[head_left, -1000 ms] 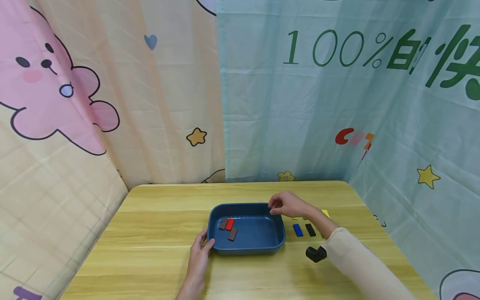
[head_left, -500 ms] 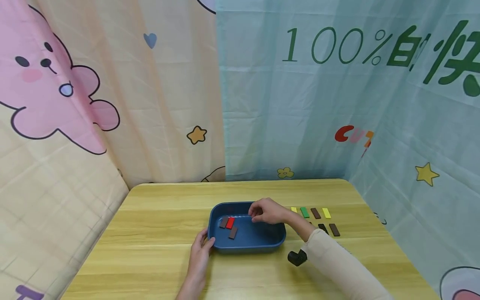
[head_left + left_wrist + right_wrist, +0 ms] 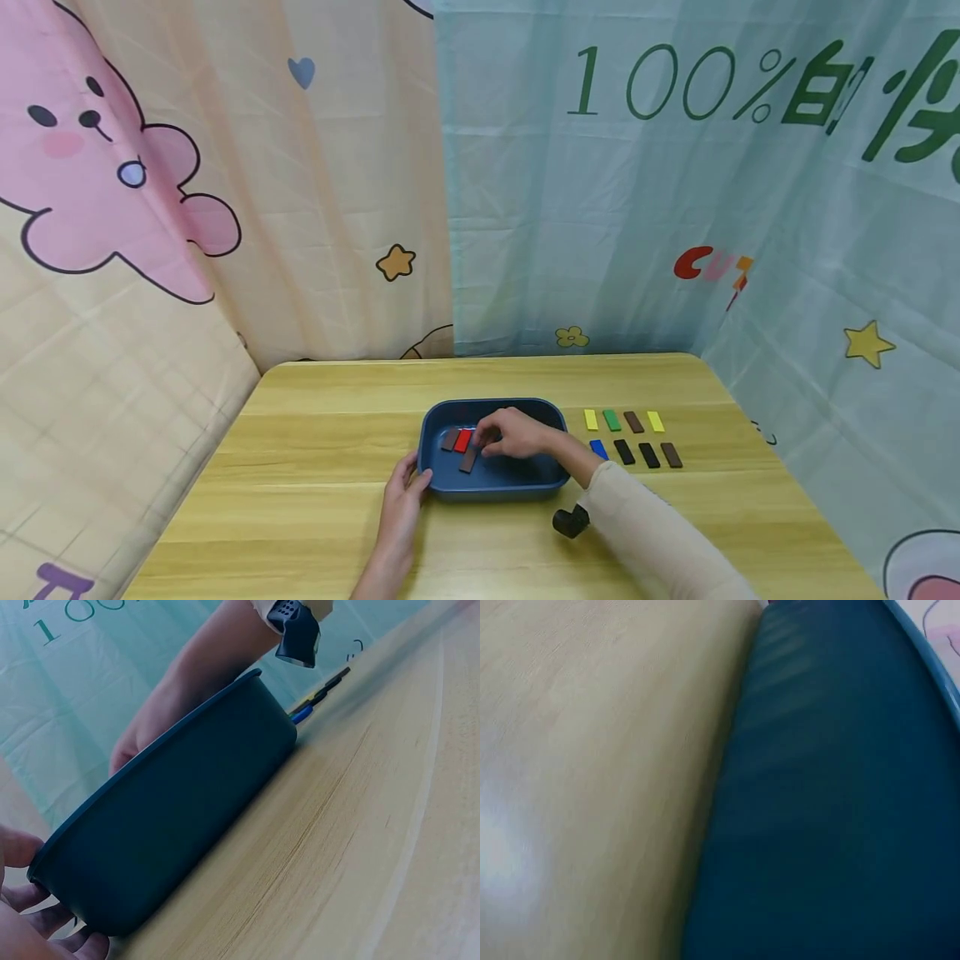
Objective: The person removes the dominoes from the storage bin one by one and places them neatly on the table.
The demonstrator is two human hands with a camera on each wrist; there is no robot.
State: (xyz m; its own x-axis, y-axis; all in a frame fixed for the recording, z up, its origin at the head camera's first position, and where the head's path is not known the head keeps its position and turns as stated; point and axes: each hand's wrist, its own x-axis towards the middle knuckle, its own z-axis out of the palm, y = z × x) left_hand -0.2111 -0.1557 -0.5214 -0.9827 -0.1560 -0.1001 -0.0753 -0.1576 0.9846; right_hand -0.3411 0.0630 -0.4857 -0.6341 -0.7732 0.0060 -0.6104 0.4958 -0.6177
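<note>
A dark blue rectangular tub (image 3: 495,493) sits on the wooden table. My left hand (image 3: 401,507) grips its left end, thumb at the rim and fingers against the outer wall, as the left wrist view also shows. Reaching over the right side, my right hand (image 3: 516,434) is inside the tub, fingers loosely bent, with no piece visible between them. Its fingertips are close to a brown tile (image 3: 467,460); whether they touch it cannot be seen. A red tile (image 3: 463,440) and another brown tile (image 3: 450,440) lie to the left. The right wrist view shows only the tub's outside.
Right of the tub, small flat tiles stand in two rows on the table (image 3: 315,467): yellow, green (image 3: 612,420), brown and yellow behind, blue (image 3: 598,449), two black and brown in front. A black device (image 3: 571,522) sits at the right sleeve. Printed curtains surround the table.
My right hand has moved left and down from the tub's right rim to near the brown tile, uncovering the tile rows. The left hand keeps its grip on the tub.
</note>
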